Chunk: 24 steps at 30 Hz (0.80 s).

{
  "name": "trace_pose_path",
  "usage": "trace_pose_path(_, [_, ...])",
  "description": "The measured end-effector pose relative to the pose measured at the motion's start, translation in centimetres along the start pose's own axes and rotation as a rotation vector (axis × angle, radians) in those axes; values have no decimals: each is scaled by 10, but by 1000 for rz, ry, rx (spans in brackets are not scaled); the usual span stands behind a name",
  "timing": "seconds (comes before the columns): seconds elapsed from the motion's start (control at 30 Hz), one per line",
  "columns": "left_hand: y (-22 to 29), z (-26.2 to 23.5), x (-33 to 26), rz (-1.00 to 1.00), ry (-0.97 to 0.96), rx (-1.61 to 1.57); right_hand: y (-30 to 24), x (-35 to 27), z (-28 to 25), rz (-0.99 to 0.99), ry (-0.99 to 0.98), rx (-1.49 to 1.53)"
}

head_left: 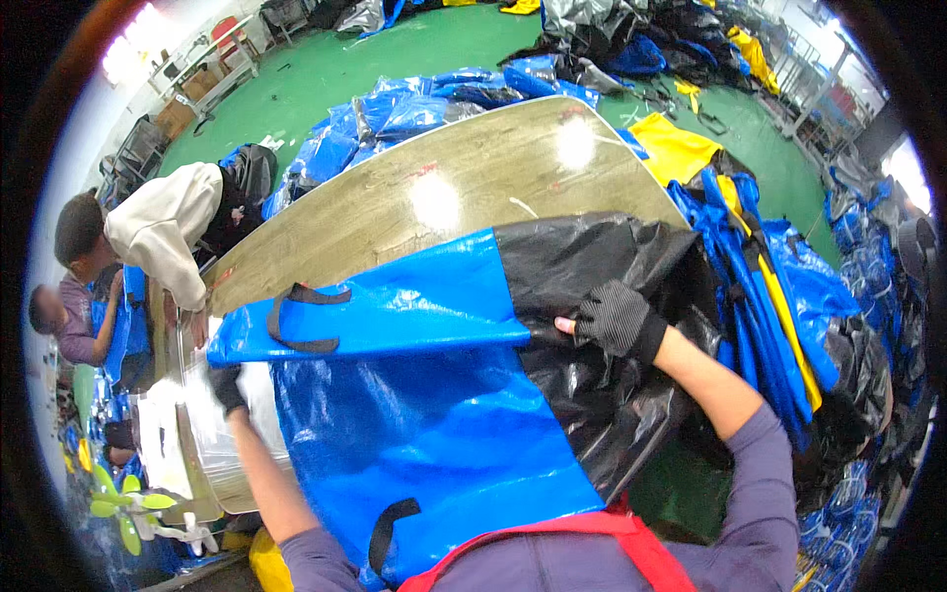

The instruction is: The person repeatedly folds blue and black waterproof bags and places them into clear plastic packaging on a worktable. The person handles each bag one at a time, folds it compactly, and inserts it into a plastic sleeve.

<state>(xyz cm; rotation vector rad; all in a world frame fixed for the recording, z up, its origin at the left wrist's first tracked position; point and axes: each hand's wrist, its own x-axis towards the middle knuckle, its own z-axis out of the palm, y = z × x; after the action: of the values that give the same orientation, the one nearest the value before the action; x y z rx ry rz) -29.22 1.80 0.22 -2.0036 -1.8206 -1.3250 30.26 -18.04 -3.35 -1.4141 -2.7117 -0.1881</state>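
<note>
A large blue and black plastic sheet bag (414,395) lies spread over the wooden table (444,187), its far blue edge folded over, with a black strap handle (301,318) on top. My left hand (228,388), in a black fingerless glove, grips the bag's left edge near the folded corner. My right hand (612,318), also gloved, pinches the black part of the bag where blue meets black. A second black handle (393,528) shows at the near edge by my chest.
A person in a cream top (163,232) leans over the table's left end, another person (59,321) behind. Piles of blue, yellow and black bags (779,296) stand right of the table and beyond it (414,104). Green floor lies further back.
</note>
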Motion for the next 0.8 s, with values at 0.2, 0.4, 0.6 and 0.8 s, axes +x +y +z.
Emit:
trace_pose_path(0.2, [37, 1, 64, 721, -687, 228, -13, 72, -61, 41, -792, -24])
trace_pose_path(0.4, [61, 41, -99, 433, -956, 495, 16, 33, -24, 520, -114, 29])
trace_pose_path(0.6, [160, 43, -47, 540, -1202, 283, 31, 7, 51, 483, 44, 74])
trace_pose_path(0.8, [317, 145, -133, 1225, -816, -377, -30, -27, -59, 391, 41, 279])
